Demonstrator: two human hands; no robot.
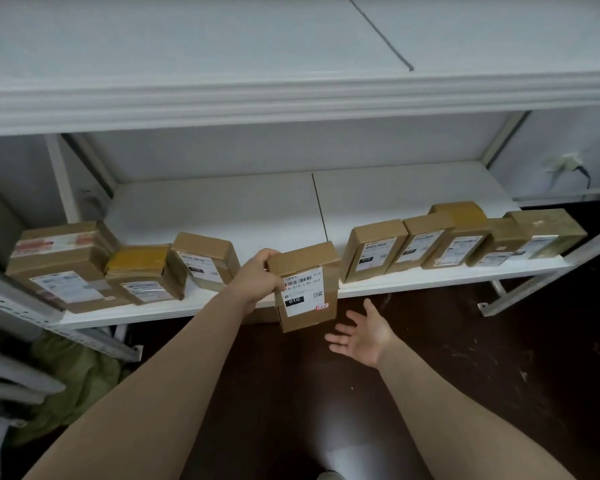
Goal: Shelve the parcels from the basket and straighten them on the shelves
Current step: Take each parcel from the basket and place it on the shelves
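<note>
while the left hand point(257, 278) is gripping a parcel point(307, 289) at the shelf point(430, 284) edge, the 12 o'clock gap is lying bare. the right hand point(364, 336) is hovering spread-fingered, empty.

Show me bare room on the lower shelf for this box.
Free: the front-row gap between the small brown cardboard box and the upright brown labelled carton, where the left hand holds the barcoded cardboard parcel; also the white shelf board behind the row. Crowded: the four packed cartons right of it.

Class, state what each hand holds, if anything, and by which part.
The left hand grips the labelled parcel by its upper left edge. The right hand holds nothing.
</note>
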